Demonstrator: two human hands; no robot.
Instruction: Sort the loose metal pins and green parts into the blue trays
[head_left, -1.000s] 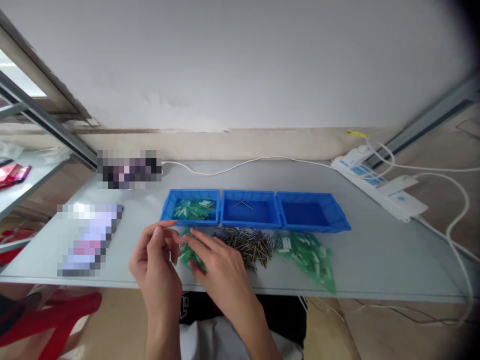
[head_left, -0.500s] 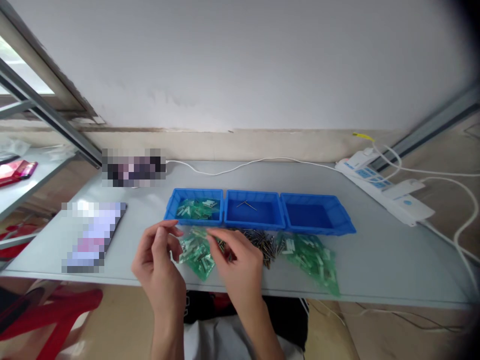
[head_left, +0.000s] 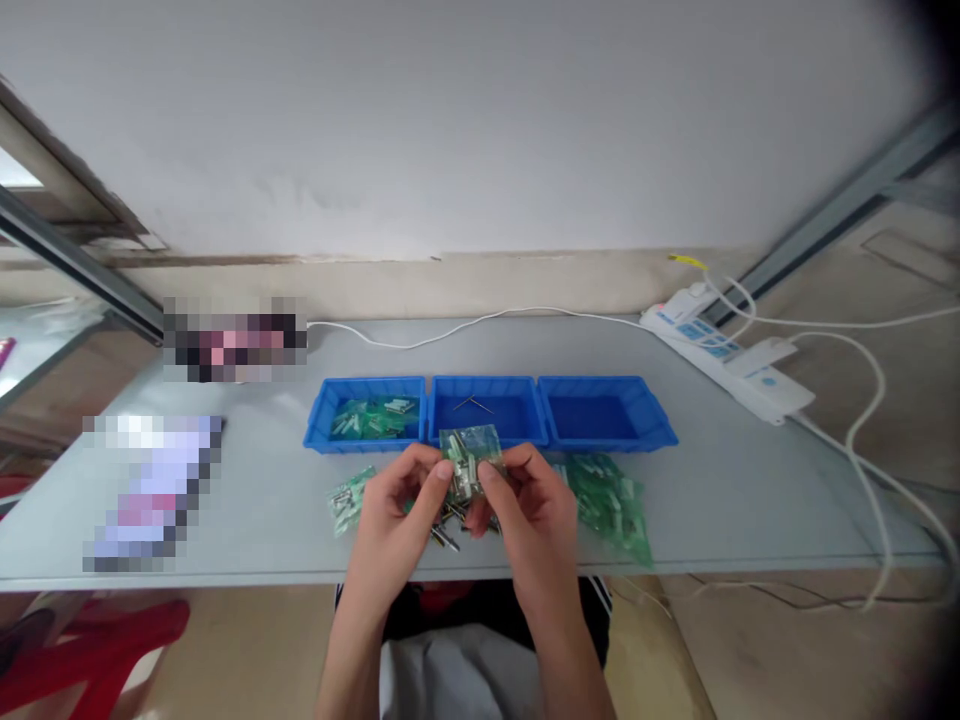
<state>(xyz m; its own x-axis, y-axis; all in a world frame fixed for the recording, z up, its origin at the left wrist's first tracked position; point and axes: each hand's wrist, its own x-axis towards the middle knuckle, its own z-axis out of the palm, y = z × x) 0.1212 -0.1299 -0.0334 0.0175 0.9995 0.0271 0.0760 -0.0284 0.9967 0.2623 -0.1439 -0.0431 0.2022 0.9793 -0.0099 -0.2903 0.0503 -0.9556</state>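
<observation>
A small clear green plastic bag [head_left: 470, 445] with pale and metal pieces inside is held up in front of the middle blue bin [head_left: 487, 393]. My left hand [head_left: 409, 500] pinches its left side, thumb on the front. On its right side my right hand [head_left: 534, 505] grips it the same way. Beneath the hands lies a pile of screws [head_left: 444, 538], mostly hidden. More green bags [head_left: 349, 500] lie left of my left hand. Another group of green bags [head_left: 609, 508] lies right of my right hand.
The left blue bin [head_left: 319, 425] contains green bags; two thin screws [head_left: 474, 403] lie in the middle one. The right blue bin [head_left: 609, 415] stands beside it. A white power strip [head_left: 720, 355] with cables is at the right. Two blurred-out items [head_left: 240, 345] are at the left.
My hands have come together around a green bag, which is now held up between them. The view has shifted slightly, so the bins appear further left.
</observation>
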